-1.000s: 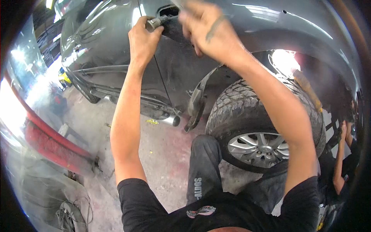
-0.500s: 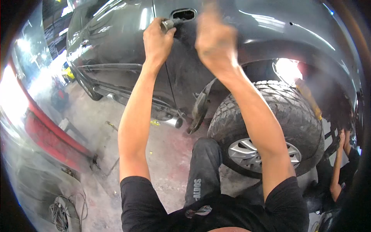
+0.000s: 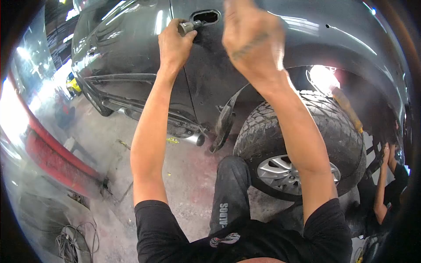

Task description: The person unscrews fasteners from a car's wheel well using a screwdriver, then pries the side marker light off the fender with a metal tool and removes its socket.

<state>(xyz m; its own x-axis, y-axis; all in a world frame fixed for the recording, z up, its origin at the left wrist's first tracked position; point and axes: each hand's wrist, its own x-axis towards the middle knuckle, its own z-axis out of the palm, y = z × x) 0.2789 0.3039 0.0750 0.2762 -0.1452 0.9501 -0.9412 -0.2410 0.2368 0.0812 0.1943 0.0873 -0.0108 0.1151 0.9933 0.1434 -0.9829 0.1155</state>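
Note:
Pinched in my left hand (image 3: 174,46) is a short metal cylinder (image 3: 186,29), its narrower end at the lower left edge of an oval opening (image 3: 206,17) in the dark car body panel (image 3: 210,65). The fingers are closed round it. To the right of the opening, my right hand (image 3: 252,41) is raised in front of the panel, smeared by motion. Its fingers look curled; what they hold, if anything, I cannot make out. A dark streak runs across the back of that hand.
A tyre with a silver wheel (image 3: 280,173) stands at my right, below a bright lamp (image 3: 323,79) in the wheel arch. A loose dark flap (image 3: 226,122) hangs beside it. A side step with a silver end (image 3: 195,139) juts out. Cables (image 3: 66,243) lie at lower left.
The view has shifted slightly. My right hand has tilted and looks nearer and less blurred. My left hand keeps the metal cylinder at the opening.

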